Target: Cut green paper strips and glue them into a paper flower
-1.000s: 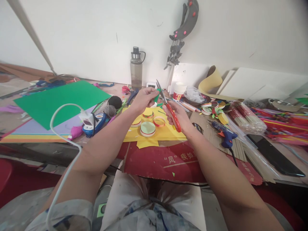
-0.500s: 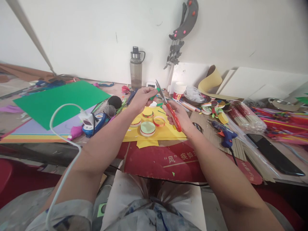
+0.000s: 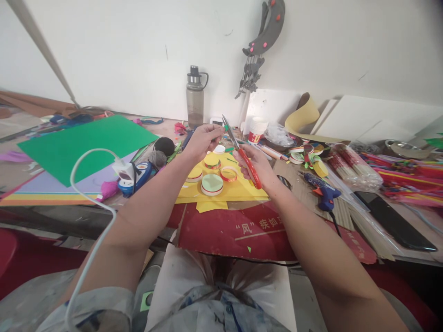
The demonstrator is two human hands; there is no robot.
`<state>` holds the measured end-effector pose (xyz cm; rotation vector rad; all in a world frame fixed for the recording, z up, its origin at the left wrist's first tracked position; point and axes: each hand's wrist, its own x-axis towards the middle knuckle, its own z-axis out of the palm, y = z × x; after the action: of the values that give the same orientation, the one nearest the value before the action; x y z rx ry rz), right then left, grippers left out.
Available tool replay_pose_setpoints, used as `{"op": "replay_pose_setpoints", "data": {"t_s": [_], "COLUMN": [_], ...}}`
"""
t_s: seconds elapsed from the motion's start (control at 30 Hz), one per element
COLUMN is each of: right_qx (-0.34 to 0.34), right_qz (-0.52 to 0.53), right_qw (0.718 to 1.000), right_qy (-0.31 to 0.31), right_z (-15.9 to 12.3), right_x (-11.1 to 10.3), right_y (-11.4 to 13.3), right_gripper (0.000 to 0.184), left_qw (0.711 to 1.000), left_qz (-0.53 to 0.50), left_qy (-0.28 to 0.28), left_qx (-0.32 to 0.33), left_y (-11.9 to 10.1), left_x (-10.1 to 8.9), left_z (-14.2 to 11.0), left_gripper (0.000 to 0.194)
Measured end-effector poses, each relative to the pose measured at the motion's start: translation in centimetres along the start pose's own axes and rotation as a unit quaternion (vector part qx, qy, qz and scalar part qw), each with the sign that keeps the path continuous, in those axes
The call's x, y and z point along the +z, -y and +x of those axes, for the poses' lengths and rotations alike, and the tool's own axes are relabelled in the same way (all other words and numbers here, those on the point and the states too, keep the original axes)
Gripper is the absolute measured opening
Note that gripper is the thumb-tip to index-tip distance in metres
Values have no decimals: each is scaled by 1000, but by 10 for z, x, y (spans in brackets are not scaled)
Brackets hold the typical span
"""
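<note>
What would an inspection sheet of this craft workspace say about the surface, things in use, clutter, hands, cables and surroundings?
Surface: yellow paper lies over a red printed board.
Things in use: red-handled scissors and a small green paper piece at their blades; contact cannot be told.
Clutter: glue gun and phone at right; large green sheet at left.
Hands: left hand pinches the green paper piece; right hand grips the scissors.
Cables: white cable hangs past the left arm; black cord trails from the glue gun.
Surroundings: bottle stands near a pale wall, where a grey ornament hangs.
</note>
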<state>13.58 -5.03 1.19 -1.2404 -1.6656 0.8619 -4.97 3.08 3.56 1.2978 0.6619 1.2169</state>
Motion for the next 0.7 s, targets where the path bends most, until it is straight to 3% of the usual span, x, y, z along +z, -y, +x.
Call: {"op": "replay_pose_setpoints", "data": {"t_s": [0.43, 0.7], "right_qx": [3, -1], "right_qz": [11, 0], "right_qw": [1000, 1000], "right_qy": [6, 10], "right_z": [0, 2], "right_x": [2, 1], "right_y": [-1, -4], "right_gripper": [64, 65], "left_qw": [1000, 999], "left_qz": [-25, -38], "left_qy": [3, -27], "left_qx": [-9, -18], "left_y": [-5, -9], "left_x": [1, 1], "left_z": [-2, -2], "left_gripper": [30, 31]}}
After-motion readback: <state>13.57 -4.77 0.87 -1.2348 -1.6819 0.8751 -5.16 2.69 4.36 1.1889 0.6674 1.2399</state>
